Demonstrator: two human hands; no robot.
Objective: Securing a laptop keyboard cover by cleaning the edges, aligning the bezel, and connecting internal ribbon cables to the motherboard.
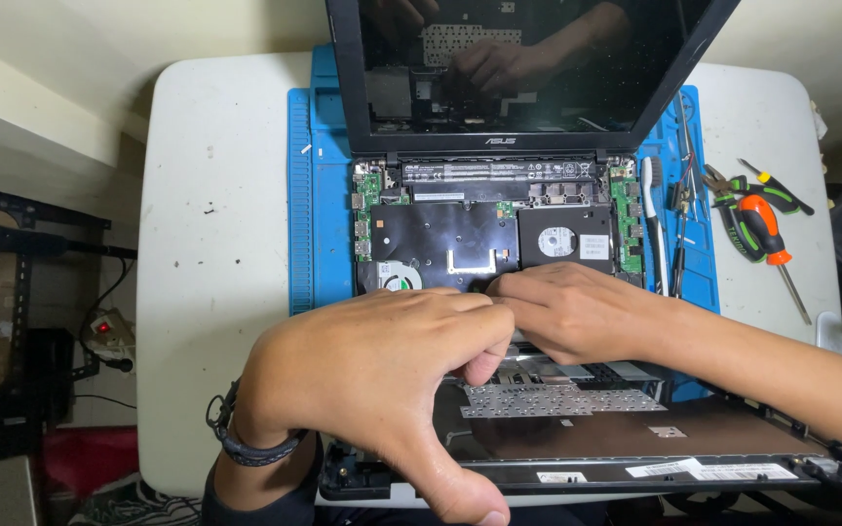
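Opened laptop base [484, 229], my landmark: it lies on a blue work mat [328, 195] on a white table [216, 244], its circuit boards, black shielding and round fan exposed. The dark screen [528, 63] stands tilted up at the far edge of the base.

My left hand [377, 375] sits at the near edge of the base, palm down, fingers curled together toward the middle; I cannot tell whether they pinch anything, since the fingertips are hidden against the other hand. My right hand [572, 312] meets it there, fingers bunched and pressed down just at the near rim of the base; what they grip is hidden.

The detached keyboard cover [626, 438] lies flipped toward me, nearer than the base, its metal backing plate up, partly under both hands.

Right of the base, on the mat's edge, lie a white brush [653, 219] and tweezers [684, 195]. Farther right, on the bare table, are green-handled pliers [733, 209] and an orange-handled screwdriver [767, 239].
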